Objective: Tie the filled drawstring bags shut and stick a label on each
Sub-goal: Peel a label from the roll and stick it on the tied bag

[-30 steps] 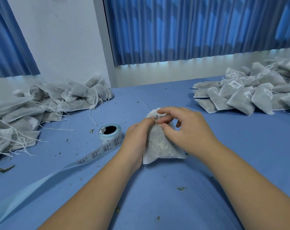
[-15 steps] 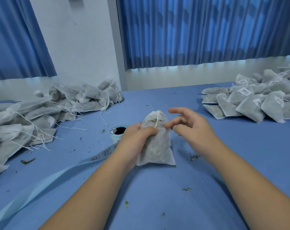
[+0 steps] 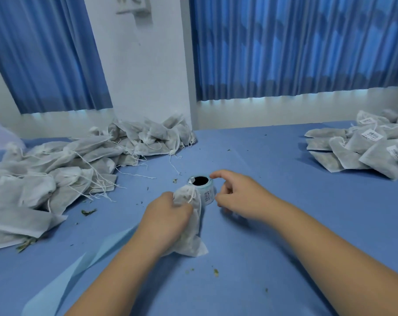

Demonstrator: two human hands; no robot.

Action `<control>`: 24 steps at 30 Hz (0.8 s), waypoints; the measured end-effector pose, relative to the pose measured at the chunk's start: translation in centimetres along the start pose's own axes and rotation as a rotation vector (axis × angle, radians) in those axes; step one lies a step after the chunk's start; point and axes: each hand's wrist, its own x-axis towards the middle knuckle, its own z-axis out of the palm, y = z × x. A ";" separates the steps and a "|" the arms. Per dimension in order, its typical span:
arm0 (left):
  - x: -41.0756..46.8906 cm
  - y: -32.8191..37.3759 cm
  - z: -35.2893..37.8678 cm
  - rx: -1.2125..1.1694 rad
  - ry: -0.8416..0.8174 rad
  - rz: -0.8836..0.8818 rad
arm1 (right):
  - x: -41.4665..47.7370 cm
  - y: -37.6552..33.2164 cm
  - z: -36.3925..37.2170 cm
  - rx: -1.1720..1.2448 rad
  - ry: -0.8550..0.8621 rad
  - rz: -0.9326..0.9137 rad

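Note:
A filled white drawstring bag (image 3: 191, 236) lies on the blue table (image 3: 296, 224) at the centre, its gathered neck pointing away from me. My left hand (image 3: 166, 215) grips the bag near the neck, where a white string hangs. Just behind the bag stands the label roll (image 3: 207, 193), hole upward. My right hand (image 3: 241, 197) is beside the roll on its right, fingers spread and loosely curved, the index tip at the roll's rim and nothing held. A pale blue backing strip (image 3: 63, 277) trails from under my left forearm to the lower left.
A heap of unlabelled bags with loose strings (image 3: 56, 174) covers the left side of the table. A pile of labelled bags (image 3: 364, 151) lies at the far right. Small bits of dried herb are scattered on the cloth. Blue curtains and a white wall stand behind.
My right hand has let go of the bag's string and moved to the label roll. My left hand has shifted the bag left, in front of the roll. The view has tilted up and left.

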 end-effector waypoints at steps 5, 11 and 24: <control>0.4 -1.5 -1.0 -0.074 0.061 0.043 | 1.2 -1.1 2.6 -0.128 0.003 -0.029; 0.5 -4.2 -2.2 -0.343 0.082 0.000 | 0.9 0.2 3.3 -0.167 0.092 -0.054; 0.8 -4.6 -2.1 -0.386 0.131 -0.043 | -1.1 -1.2 2.7 -0.078 0.146 -0.140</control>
